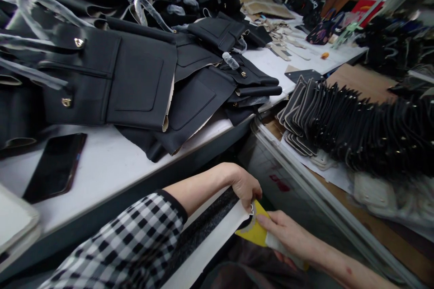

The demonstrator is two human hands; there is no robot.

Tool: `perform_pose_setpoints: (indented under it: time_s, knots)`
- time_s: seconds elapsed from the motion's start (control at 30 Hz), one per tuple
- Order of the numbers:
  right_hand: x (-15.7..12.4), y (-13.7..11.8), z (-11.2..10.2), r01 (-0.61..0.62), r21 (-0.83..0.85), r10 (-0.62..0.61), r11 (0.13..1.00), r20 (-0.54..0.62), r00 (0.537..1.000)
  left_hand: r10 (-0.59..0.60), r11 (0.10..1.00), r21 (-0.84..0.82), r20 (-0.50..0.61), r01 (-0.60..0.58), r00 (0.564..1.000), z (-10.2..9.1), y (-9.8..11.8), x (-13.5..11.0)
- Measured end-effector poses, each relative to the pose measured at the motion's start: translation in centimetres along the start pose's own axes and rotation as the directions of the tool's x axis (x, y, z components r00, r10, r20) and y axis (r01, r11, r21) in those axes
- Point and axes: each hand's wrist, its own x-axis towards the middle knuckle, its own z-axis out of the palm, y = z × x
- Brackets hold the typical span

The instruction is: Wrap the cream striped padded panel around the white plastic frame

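Observation:
Low in the view, my left hand (244,186) pinches the end of a long strip (210,230) that is white at the edges with a dark band along its middle. My right hand (288,234) meets it from the right, fingers closed on a yellow and white piece (255,230) at the strip's end. A small metal part (252,208) shows between the two hands. My left sleeve (135,244) is black and white check. Both hands are below the table's front edge.
The white table (111,162) carries piles of black leather bag panels (111,81) with gold studs and plastic-wrapped handles. A black phone (56,167) lies near the front left. At the right stands a row of stacked black pieces (356,126) on cardboard.

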Motion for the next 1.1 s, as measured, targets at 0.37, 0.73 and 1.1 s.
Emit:
perform_pose_setpoints:
  time_s: [0.37,0.73,1.1]
  knots:
    - [1.1,0.7,2.6,0.016,0.098,-0.005,0.995,-0.11,0.994,0.044,0.999,-0.023,-0.019,-0.044,0.999,0.0,-1.3,-0.2]
    - [2.9,-0.1,4.8,0.059,0.215,-0.032,0.975,-0.13,0.991,0.013,0.996,-0.085,0.047,-0.009,0.999,-0.1,-1.2,-1.8]
    - [0.4,-2.2,9.0,-0.063,0.458,0.115,0.887,-0.085,0.99,-0.387,0.881,0.178,-0.265,0.439,0.884,1.8,4.7,-3.0]
